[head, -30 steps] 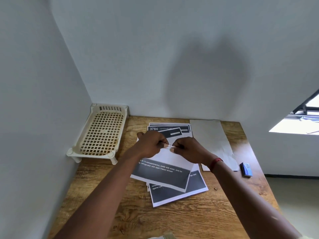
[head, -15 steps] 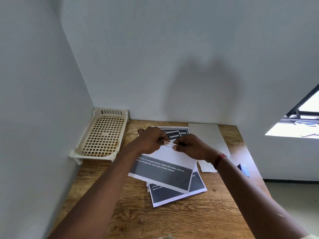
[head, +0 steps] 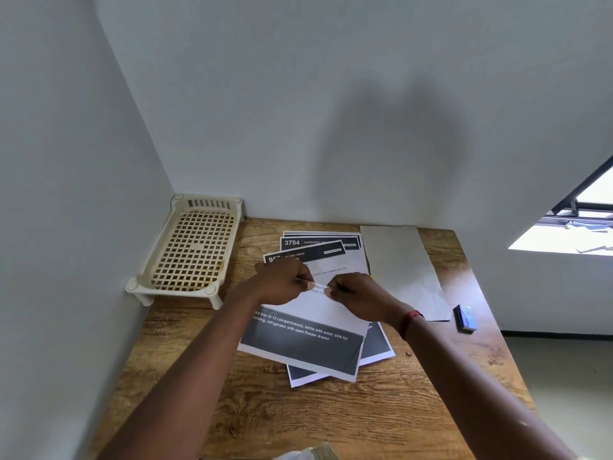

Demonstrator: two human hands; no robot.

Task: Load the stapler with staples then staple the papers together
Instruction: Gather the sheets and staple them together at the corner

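Several printed papers [head: 308, 346] with dark bands lie fanned out on the wooden table [head: 298, 416]. Above them, my left hand [head: 285, 282] and my right hand [head: 356, 293] meet fingertip to fingertip. Both pinch a small pale strip [head: 320, 287], which looks like a strip of staples; most of it is hidden by the fingers. A small blue staple box [head: 466, 318] lies on the table to the right of my right wrist. I cannot see a stapler in this view.
A cream plastic lattice tray [head: 192, 250] on short legs stands in the back left corner against the walls. A blank grey-white sheet [head: 401, 267] lies at the back right. The table's right edge drops off beyond the blue box.
My hands have stayed together above the papers, and the strip showing between the fingertips looks shorter. The view has tilted slightly, so the blue box shows fully again.
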